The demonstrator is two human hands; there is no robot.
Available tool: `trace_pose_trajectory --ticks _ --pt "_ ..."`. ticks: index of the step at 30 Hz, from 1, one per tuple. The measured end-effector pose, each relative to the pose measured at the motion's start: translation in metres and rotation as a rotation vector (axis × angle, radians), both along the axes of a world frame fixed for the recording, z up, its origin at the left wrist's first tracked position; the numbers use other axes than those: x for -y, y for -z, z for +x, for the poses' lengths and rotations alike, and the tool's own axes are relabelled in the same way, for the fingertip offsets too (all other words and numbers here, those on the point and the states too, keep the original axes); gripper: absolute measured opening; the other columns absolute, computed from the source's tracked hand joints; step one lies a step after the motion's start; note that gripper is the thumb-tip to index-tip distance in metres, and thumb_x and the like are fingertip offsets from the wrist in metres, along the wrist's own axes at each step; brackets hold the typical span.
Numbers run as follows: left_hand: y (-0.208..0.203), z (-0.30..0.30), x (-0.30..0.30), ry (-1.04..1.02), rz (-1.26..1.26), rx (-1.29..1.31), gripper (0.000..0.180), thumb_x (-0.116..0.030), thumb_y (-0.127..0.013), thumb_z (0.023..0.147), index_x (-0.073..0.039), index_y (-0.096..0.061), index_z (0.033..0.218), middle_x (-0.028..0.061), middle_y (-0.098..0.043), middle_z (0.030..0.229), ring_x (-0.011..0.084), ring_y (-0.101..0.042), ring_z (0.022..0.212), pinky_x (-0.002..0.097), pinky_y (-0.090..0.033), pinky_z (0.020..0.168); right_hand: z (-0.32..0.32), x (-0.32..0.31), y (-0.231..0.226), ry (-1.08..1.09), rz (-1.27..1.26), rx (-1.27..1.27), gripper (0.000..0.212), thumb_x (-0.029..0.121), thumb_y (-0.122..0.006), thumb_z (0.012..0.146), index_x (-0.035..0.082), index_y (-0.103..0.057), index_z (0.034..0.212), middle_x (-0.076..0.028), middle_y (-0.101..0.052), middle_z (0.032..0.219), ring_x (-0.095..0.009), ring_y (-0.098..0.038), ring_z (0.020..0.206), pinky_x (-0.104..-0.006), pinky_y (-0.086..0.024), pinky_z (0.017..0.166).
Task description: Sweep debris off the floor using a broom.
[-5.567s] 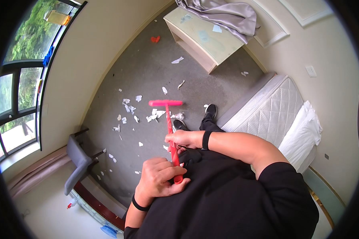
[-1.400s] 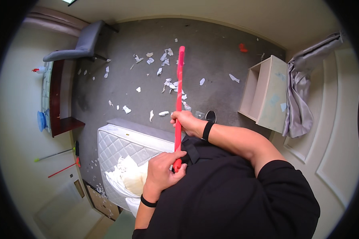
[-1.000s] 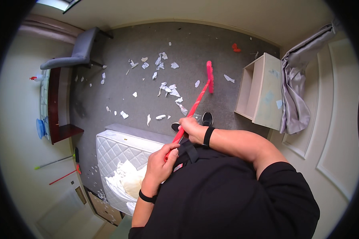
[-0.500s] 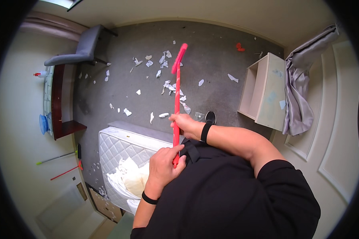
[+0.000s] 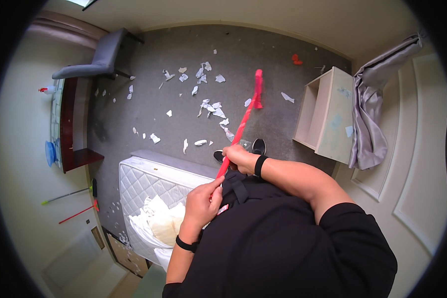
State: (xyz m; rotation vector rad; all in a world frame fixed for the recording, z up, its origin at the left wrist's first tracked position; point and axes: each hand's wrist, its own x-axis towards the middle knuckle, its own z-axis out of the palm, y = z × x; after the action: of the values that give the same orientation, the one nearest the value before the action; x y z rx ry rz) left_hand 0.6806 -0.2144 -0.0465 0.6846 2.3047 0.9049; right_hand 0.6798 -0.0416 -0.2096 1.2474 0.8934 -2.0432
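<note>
- Sweeping is the step in hand: the right hand point(image 5: 237, 158) and left hand point(image 5: 203, 198) are both clamped on the red broom point(image 5: 241, 126), whose head rests on the grey floor point(image 5: 149, 99) beside scattered paper scraps point(image 5: 211, 107).
- The next stroke calls for dragging the scraps together.
- The open cabinet point(image 5: 325, 116) looks empty inside.

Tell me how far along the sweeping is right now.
Early on. Both hands are on the red broom: the right hand further down the handle, the left hand near its top, the head out on the grey floor. A loose cluster of paper scraps lies beside the head, but many scraps remain scattered toward the chair, and a red scrap lies near the far wall.
</note>
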Motion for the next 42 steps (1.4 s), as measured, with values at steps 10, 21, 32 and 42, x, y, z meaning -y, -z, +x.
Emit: trace_pose_trajectory --ticks 10,21,32,42 --pt "-0.030 0.000 -0.010 0.182 -0.086 -0.300 0.019 -0.012 -0.076 0.083 -0.011 -0.076 0.102 0.0076 -0.066 0.076 0.0286 -0.066 0.071 0.0391 -0.054 0.066 -0.027 0.011 -0.016 0.096 -0.166 -0.223 0.011 0.022 -0.062 0.094 0.014 -0.054 0.094 0.000 -0.060 0.075 -0.014 -0.056 0.062 -0.0339 -0.044 0.057" --pt "-0.024 0.008 0.011 -0.084 0.094 0.026 0.014 -0.010 -0.066 0.091 -0.005 -0.076 0.101 0.0143 -0.073 0.085 0.0310 -0.071 0.076 0.0383 -0.055 0.066 -0.005 0.012 -0.033 -0.109 0.043 -0.020 0.015 0.019 -0.061 0.092 0.007 -0.054 0.087 -0.007 -0.055 0.071 -0.016 -0.043 0.051 -0.0351 -0.032 0.047" --pt "-0.034 0.007 0.011 0.053 -0.007 -0.242 0.019 -0.004 -0.072 0.079 -0.006 -0.078 0.097 0.0099 -0.065 0.067 0.0274 -0.064 0.059 0.0374 -0.050 0.056 0.005 0.014 -0.017 -0.003 -0.273 -0.120 0.019 0.027 -0.066 0.097 0.011 -0.060 0.088 -0.001 -0.064 0.078 -0.012 -0.053 0.062 -0.0267 -0.041 0.056" --pt "-0.074 -0.008 0.057 -0.096 0.041 -0.059 0.019 -0.003 -0.063 0.085 0.002 -0.078 0.097 0.0110 -0.070 0.067 0.0214 -0.067 0.056 0.0306 -0.051 0.057 -0.002 0.036 -0.031 -0.187 -0.440 -0.080 0.021 0.031 -0.066 0.098 0.013 -0.064 0.087 0.003 -0.061 0.071 -0.008 -0.055 0.057 -0.0258 -0.042 0.052"
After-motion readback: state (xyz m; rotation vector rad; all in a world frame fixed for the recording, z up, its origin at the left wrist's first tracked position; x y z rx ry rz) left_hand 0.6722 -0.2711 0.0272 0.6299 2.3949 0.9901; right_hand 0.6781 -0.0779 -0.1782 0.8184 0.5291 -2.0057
